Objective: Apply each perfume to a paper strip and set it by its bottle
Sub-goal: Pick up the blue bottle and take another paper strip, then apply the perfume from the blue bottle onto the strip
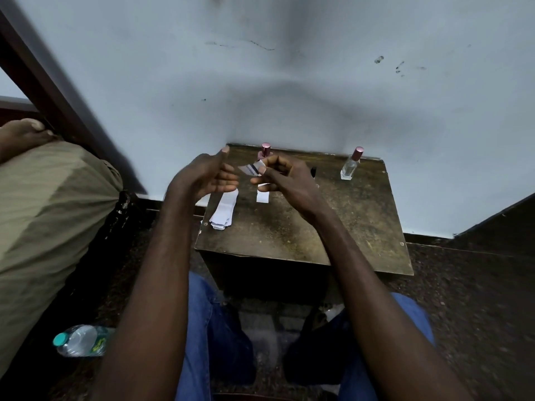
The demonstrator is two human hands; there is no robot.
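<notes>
Knees in blue jeans (208, 328): below worn brown wooden bench (318, 227).
Right grip (285, 176): pinches small white paper strip (250, 168) above bench, near pink-capped clear glass bottle (265, 150).
Left grip (207, 176): relaxed, empty.
Risk: a slipped strip could land among the spare white strips (223, 211).

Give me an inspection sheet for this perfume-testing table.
Surface: worn brown wooden table, scuffed.
Job's things: clear glass perfume bottle with pink cap back right; second pink-capped bottle partly behind the right hand; stack of white paper strips at left; single white strip lying mid-table.
Clutter: nothing seen.
Grippers: left hand open, empty; right hand pinches a striped paper strip.
Cables: nothing seen.
Surroundings: pale blue wall; plastic water bottle on floor.
</notes>
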